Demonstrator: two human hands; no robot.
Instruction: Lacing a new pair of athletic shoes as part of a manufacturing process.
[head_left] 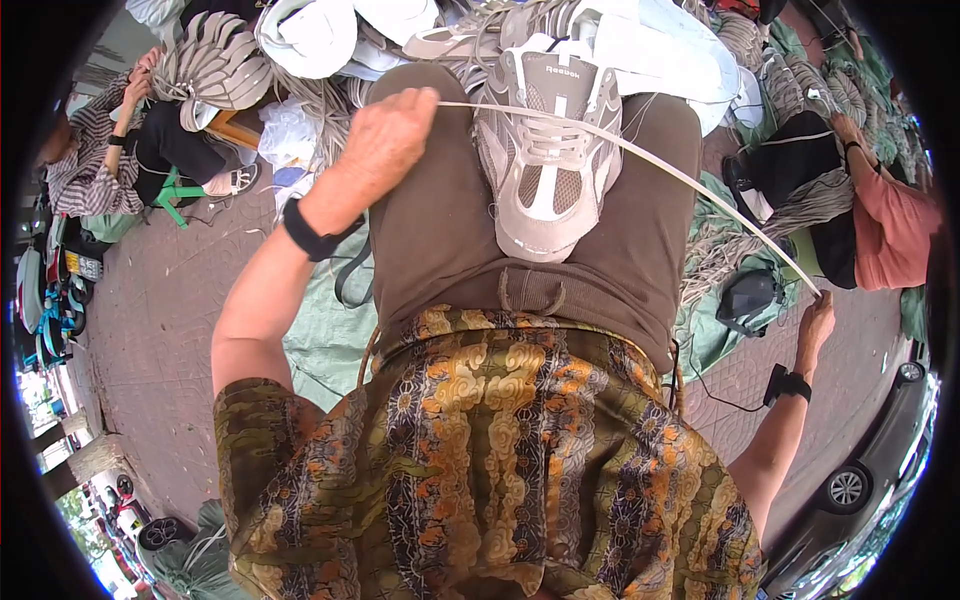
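A beige-grey sneaker [550, 170] lies between my thighs, its toe pointing toward me and its tongue away. Its front eyelets are laced. One long pale flat shoelace [700, 185] stretches taut above the shoe from hand to hand. My left hand [388, 140] is closed in a fist over my left knee, with the lace coming out by its knuckles. Far out to the right, my right hand [815, 325] pinches the other visible stretch of the lace, fingers closed. Where the lace passes through the shoe behind this strand cannot be made out.
Bundles of grey-beige laces [790, 215] and white shoes [308, 35] lie around my knees. A green sheet [335, 340] covers paving beneath me. A black pouch [748, 298] sits right. Two people work nearby: one in a striped shirt [85, 170], one in a pink top [895, 235].
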